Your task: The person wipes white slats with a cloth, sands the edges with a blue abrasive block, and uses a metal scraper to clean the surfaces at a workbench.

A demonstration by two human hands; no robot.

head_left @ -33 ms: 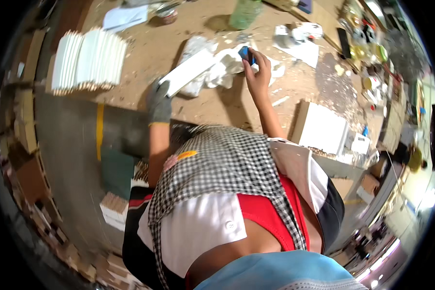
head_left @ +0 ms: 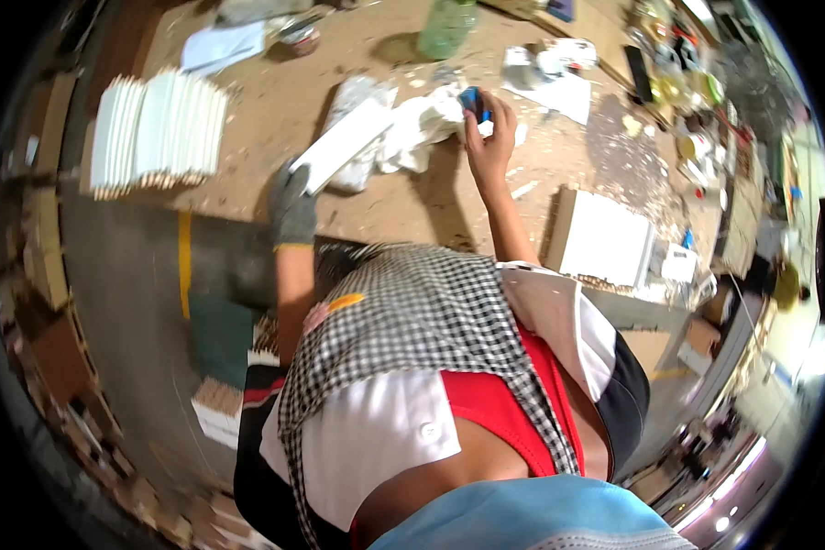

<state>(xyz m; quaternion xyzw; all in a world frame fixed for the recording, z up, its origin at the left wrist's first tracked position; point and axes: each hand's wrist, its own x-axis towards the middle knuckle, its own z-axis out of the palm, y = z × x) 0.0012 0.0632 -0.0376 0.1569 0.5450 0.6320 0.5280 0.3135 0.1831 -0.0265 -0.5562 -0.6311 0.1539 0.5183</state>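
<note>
Head camera, looking down: a person leaned over a dusty brown workbench (head_left: 376, 197), both forearms reaching up from the lower edge of the frame. The left hand (head_left: 291, 206), in a grey work glove, was closed around the near end of a long white strip (head_left: 344, 145). The strip's long axis ran on a slant, from the gloved fingers at lower left up and away to the right, where its far end lay over a crumpled heap of white wrapping (head_left: 412, 128). The right hand (head_left: 489, 137), bare, was raised just beyond that heap, its fingers pinched on a small blue object (head_left: 472, 103) held at the fingertips; what the object was could not be made out. The blue object sat to the right of the strip's far end, near it but apart, with the wrapping between them. So the left hand was on the strip itself, while the right was the nearer hand to its free far end.

Around them stood a row of stacked white panels (head_left: 156, 128) well to the left, a green bottle (head_left: 446, 27) at the top of the bench and a white box (head_left: 605, 238) to the right, near the right forearm.
</note>
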